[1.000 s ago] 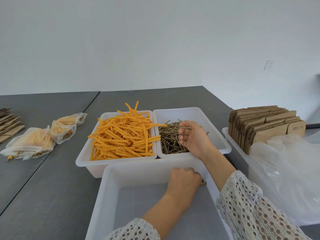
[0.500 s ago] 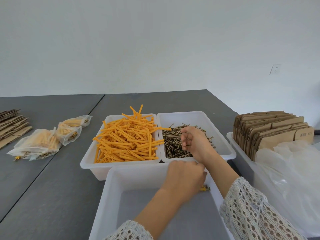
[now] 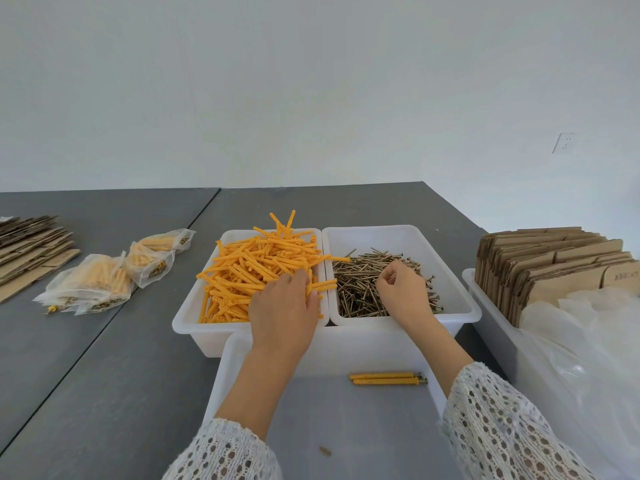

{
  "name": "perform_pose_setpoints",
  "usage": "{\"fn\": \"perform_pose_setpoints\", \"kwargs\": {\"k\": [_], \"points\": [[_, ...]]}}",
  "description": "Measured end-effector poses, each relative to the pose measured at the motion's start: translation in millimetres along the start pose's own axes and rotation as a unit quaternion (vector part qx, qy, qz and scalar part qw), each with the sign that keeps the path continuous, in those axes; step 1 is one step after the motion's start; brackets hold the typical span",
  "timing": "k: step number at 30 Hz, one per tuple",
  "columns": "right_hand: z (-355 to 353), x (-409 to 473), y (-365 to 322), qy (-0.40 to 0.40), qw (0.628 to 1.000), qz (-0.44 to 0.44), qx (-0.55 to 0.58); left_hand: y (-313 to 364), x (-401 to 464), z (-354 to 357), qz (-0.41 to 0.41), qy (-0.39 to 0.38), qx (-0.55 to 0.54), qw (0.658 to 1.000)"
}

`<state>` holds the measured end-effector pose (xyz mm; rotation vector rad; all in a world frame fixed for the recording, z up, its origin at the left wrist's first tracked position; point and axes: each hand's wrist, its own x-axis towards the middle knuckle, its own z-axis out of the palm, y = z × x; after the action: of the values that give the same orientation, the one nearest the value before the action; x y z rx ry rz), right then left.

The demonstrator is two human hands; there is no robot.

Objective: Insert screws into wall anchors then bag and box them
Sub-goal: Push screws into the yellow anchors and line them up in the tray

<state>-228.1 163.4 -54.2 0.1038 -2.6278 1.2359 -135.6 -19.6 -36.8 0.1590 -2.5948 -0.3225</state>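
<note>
Grey table [image 3: 104, 375]; white wall [image 3: 311, 81] behind, wall socket [image 3: 564, 143] at right.

Grey table [image 3: 104, 358] with bins, bags and cardboard.
Three white bins [image 3: 346, 344] at centre; filled bags [image 3: 90, 289] and flat cardboard [image 3: 31, 247] left.

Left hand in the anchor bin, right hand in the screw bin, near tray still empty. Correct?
Not quite. The near tray is not empty: the head view shows two assembled anchors lying in it. The rest holds: left hand in the anchor bin, right hand in the screw bin.
</note>
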Motion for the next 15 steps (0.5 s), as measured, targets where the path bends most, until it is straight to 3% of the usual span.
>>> {"fn": "perform_pose_setpoints", "kwargs": {"k": [4, 8, 12, 15], "points": [[-0.4, -0.2, -0.4, -0.054, 0.996, -0.019, -0.066, -0.5, -0.6, 6.9, 0.003, -0.070, -0.054, 0.996], [0.7, -3.3, -3.4, -0.107, 0.982, -0.047, -0.146, -3.7, -0.1, 8.7, -0.003, -0.087, -0.060, 0.994], [2.1, -6.0, -6.6, -0.092, 0.978, -0.046, -0.184, -2.8, 0.5, 6.1, -0.005, -0.064, -0.079, 0.995], [3.0, -7.3, -6.8, -0.075, 0.977, -0.016, -0.199, 0.5, -0.3, 1.5, 0.015, -0.001, -0.118, 0.993]]}}
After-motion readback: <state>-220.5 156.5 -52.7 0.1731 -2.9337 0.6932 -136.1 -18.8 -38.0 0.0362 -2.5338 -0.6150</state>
